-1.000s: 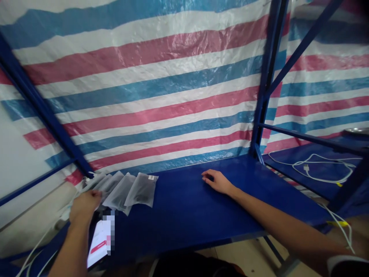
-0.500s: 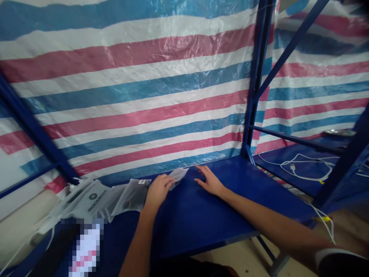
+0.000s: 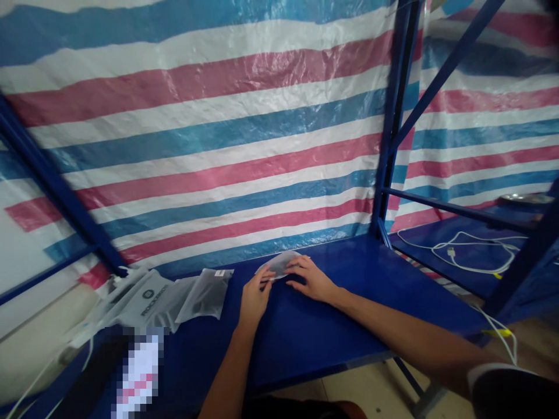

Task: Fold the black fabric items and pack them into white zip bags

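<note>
A small translucent plastic bag (image 3: 283,263) lies near the back edge of the blue table (image 3: 314,337), between my two hands. My left hand (image 3: 257,291) has its fingertips on the bag's left end. From the right, my right hand (image 3: 312,279) reaches over the bag's other end, its fingers bent and slightly apart. Whether either hand pinches the plastic is hard to see. Left of my left hand lies a frosted bag with a small white label (image 3: 207,294), beside a printed grey bag (image 3: 151,302).
Blue metal posts (image 3: 388,128) frame the table, and a striped sheet (image 3: 218,145) hangs behind it. A white cable (image 3: 469,250) lies coiled on another blue surface at the right. A pixelated patch covers the lower left.
My left hand has moved right, along with the small bag. My right hand has come onto the bag's right end. The view has shifted slightly.
</note>
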A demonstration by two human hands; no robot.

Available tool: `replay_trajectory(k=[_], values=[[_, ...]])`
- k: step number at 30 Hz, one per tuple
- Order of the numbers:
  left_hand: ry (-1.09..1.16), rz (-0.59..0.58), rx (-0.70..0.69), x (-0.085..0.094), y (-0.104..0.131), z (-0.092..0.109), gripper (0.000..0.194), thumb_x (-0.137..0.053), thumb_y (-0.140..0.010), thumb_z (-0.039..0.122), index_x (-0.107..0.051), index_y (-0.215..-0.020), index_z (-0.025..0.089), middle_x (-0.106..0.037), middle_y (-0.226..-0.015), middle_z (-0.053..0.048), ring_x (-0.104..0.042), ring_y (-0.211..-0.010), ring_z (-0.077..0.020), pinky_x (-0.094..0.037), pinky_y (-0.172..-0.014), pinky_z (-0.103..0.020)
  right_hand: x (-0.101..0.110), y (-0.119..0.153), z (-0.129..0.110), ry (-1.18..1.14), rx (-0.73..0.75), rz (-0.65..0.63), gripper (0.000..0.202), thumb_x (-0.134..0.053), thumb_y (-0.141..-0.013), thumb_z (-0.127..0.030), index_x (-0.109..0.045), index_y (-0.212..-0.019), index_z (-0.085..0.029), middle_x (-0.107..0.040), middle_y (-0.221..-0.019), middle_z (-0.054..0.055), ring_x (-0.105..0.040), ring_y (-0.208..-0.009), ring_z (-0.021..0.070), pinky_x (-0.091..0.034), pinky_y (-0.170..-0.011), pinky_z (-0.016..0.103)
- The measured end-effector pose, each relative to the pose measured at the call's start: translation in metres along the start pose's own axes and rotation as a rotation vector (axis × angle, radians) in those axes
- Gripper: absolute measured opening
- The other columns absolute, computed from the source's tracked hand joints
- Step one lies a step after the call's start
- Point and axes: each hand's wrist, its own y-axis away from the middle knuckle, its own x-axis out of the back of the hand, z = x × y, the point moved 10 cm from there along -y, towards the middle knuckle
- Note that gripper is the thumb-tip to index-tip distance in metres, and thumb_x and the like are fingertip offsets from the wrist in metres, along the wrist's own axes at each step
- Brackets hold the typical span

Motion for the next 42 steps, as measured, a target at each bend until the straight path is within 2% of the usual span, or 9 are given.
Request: replay_trajectory(k=[4,9,16,21,24,27,34,39,42], values=[[-0.03,0.047,-0.002,-0.006,0.002,0.006,0.037,-0.067,-0.097,0.029,-0.067,-0.134,0.025,-0.083,-0.105,-0.003,-0.082,-0.092,-0.0206,-0.068,-0.089,-0.037,-0.004,-0.003,-0.019,-0.103,0.068,-0.025,0.029,-0.069,-0.105,-0.042,-0.074,-0.131,-0.03,-0.072,-0.124,0.01,-0.063,-0.124,0.0295,-0.052,-0.111,0.052],[-0.085,-0.033,-0.066,-0.017,0.004,0.018,0.028,-0.071,-0.095,0.027,-0.072,-0.123,0.026,-0.084,-0.094,0.0,-0.08,-0.085,-0.0195,-0.065,-0.089,-0.034,-0.005,-0.003,-0.013,-0.18,0.008,-0.059,0.024,-0.059,-0.11,-0.04,-0.077,-0.117,-0.025,-0.076,-0.11,0.009,-0.07,-0.104,0.0254,-0.057,-0.097,0.043],[-0.09,-0.075,-0.135,-0.024,0.003,0.027,0.022,-0.07,-0.097,0.028,-0.076,-0.118,0.027,-0.084,-0.095,0.0,-0.08,-0.089,-0.0202,-0.063,-0.092,-0.034,-0.01,-0.005,-0.018,-0.122,0.042,-0.17,0.016,-0.054,-0.111,-0.029,-0.069,-0.111,-0.022,-0.072,-0.108,0.009,-0.066,-0.104,0.0251,-0.054,-0.098,0.042],[-0.116,0.059,-0.12,0.01,-0.002,0.025,0.028,-0.069,-0.1,0.032,-0.077,-0.126,0.025,-0.083,-0.098,-0.002,-0.08,-0.088,-0.0215,-0.063,-0.093,-0.036,0.013,-0.007,0.018,0.057,0.003,-0.133,0.015,-0.05,-0.11,-0.025,-0.064,-0.11,-0.022,-0.069,-0.108,0.011,-0.062,-0.103,0.0277,-0.053,-0.096,0.046],[-0.175,0.246,-0.074,0.047,-0.001,0.018,0.026,-0.074,-0.097,0.037,-0.08,-0.121,0.027,-0.082,-0.095,-0.002,-0.079,-0.084,-0.0218,-0.064,-0.088,-0.036,0.033,-0.004,0.045,0.128,-0.049,-0.088,0.016,-0.048,-0.109,-0.024,-0.064,-0.108,-0.022,-0.068,-0.106,0.012,-0.062,-0.101,0.0288,-0.053,-0.096,0.048],[-0.175,0.308,-0.066,0.062,0.001,0.015,0.022,-0.074,-0.097,0.041,-0.083,-0.111,0.027,-0.081,-0.098,-0.003,-0.078,-0.085,-0.0218,-0.064,-0.086,-0.035,0.042,0.001,0.052,0.069,-0.083,-0.048,0.017,-0.046,-0.11,-0.025,-0.063,-0.112,-0.023,-0.067,-0.107,0.012,-0.063,-0.101,0.0276,-0.055,-0.097,0.046],[-0.111,0.127,-0.142,0.029,-0.001,0.023,0.019,-0.068,-0.1,0.034,-0.086,-0.1,0.029,-0.082,-0.104,-0.005,-0.08,-0.098,-0.0236,-0.065,-0.09,-0.037,0.012,0.001,0.015,-0.039,0.013,-0.148,0.028,-0.052,-0.109,-0.025,-0.07,-0.13,-0.026,-0.057,-0.155,0.013,-0.057,-0.142,0.0278,-0.048,-0.118,0.048],[-0.041,-0.041,-0.166,0.007,-0.003,0.03,0.018,-0.069,-0.1,0.036,-0.085,-0.097,0.028,-0.081,-0.118,-0.008,-0.072,-0.127,-0.0295,-0.055,-0.114,-0.048,0.004,-0.004,0.02,-0.013,-0.023,-0.122,0.036,-0.056,-0.106,-0.022,-0.072,-0.138,-0.028,-0.071,-0.143,0.011,-0.063,-0.134,0.0305,-0.047,-0.116,0.057],[-0.08,0.026,-0.093,0.012,-0.003,0.024,0.038,-0.08,-0.091,0.045,-0.078,-0.126,0.029,-0.067,-0.148,-0.01,-0.057,-0.146,-0.0321,-0.045,-0.124,-0.052,0.014,-0.007,0.037,-0.18,-0.183,0.008,0.033,-0.068,-0.101,-0.03,-0.075,-0.133,-0.028,-0.075,-0.136,0.011,-0.067,-0.129,0.0313,-0.049,-0.116,0.056]])
